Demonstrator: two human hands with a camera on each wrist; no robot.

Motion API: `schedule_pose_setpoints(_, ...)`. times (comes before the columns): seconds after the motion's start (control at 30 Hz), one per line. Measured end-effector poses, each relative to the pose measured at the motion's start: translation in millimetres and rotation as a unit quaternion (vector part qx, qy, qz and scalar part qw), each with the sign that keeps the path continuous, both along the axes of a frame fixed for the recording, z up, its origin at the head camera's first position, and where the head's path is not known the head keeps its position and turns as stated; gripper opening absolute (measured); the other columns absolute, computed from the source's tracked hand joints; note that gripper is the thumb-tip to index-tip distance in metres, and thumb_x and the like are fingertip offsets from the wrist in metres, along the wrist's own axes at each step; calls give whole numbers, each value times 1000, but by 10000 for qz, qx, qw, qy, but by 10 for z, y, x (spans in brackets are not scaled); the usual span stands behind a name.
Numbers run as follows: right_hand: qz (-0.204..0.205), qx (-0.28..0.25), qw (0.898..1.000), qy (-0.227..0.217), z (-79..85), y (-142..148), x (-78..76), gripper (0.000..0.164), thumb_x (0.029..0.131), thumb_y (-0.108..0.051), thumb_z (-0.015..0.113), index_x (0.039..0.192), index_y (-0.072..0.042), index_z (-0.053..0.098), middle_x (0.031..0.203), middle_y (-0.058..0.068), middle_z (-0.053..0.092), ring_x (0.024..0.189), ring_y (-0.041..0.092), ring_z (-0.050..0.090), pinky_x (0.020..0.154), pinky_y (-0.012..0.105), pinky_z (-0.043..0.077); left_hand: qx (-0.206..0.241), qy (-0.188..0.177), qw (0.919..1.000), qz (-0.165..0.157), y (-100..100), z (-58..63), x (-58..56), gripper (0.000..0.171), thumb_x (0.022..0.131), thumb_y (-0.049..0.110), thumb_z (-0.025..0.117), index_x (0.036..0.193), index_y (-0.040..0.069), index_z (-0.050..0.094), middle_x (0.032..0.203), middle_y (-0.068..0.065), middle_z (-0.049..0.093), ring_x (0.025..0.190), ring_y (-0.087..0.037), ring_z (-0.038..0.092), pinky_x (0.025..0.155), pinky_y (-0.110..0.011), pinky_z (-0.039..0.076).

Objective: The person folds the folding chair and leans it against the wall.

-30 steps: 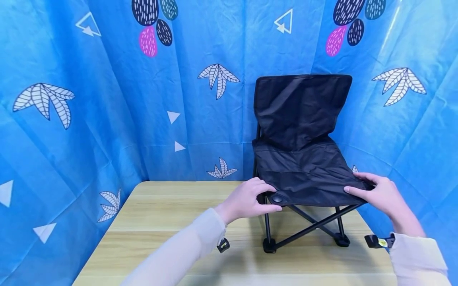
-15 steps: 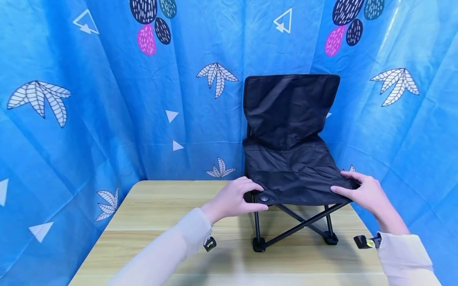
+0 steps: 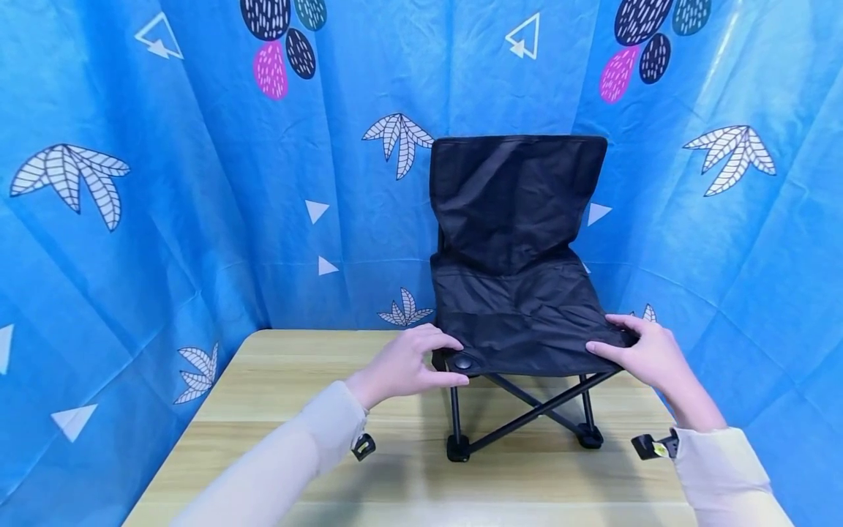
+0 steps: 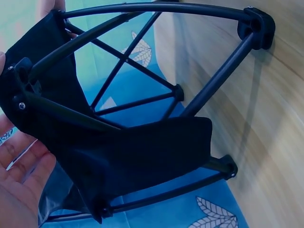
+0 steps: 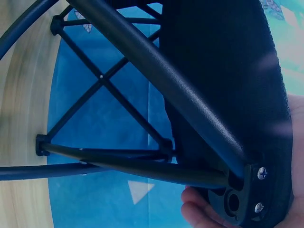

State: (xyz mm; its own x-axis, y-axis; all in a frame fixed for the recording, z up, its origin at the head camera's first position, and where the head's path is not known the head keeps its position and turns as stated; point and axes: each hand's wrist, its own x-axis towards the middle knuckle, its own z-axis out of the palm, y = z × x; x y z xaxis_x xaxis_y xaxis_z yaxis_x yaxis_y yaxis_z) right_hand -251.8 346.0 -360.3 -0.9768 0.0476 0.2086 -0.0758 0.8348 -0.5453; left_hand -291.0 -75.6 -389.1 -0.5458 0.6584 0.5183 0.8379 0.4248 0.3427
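Nearest you: your pale sleeves (image 3: 316,432), a small black wrist device (image 3: 364,446) at the left cuff, another at the right. Next, your left hand (image 3: 407,362) grips the front corner of the black chair (image 3: 516,282) on your left, thumb low, fingers over the top; your right hand (image 3: 648,359) grips the opposite front corner, fingers curled round the bracket (image 5: 251,194). Neither grip is wide; both hold the chair.

The chair is upright, right of centre on the desk (image 3: 316,395), front feet apparently on the wood. Rear feet: can't tell from the head view. It looks light for its bulk: thin stiff tubes, crossed struts (image 3: 540,410), slack cloth seat (image 3: 520,329) that likely sags and slips if pinched. Not fragile, probably; the struts may scissor. Corner brackets look the firmest hold. Behind the seat, the cloth backrest (image 3: 516,197), then blue patterned curtain (image 3: 369,219).
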Motion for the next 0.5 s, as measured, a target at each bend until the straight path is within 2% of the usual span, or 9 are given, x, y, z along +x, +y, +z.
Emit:
schedule_pose_setpoints(0.3, 72, 71, 9999, 16, 26, -182, -23, 84, 95, -53, 80, 154, 1, 56, 156, 40, 50, 144, 60, 46, 110, 74, 42, 66, 134, 9998, 140, -165, -63, -11, 44, 89, 44, 90, 122, 17, 79, 115, 3, 78, 104, -18, 71, 92, -33, 61)
schedule_pose_setpoints(0.5, 134, 106, 9998, -37, 16, -302, -42, 84, 96, -55, 79, 154, 1, 56, 156, 40, 50, 142, 58, 49, 110, 71, 46, 117, 238, 9995, 175, -277, -65, 1, 43, 89, 43, 90, 121, 16, 79, 111, 3, 76, 100, -19, 71, 90, -34, 61)
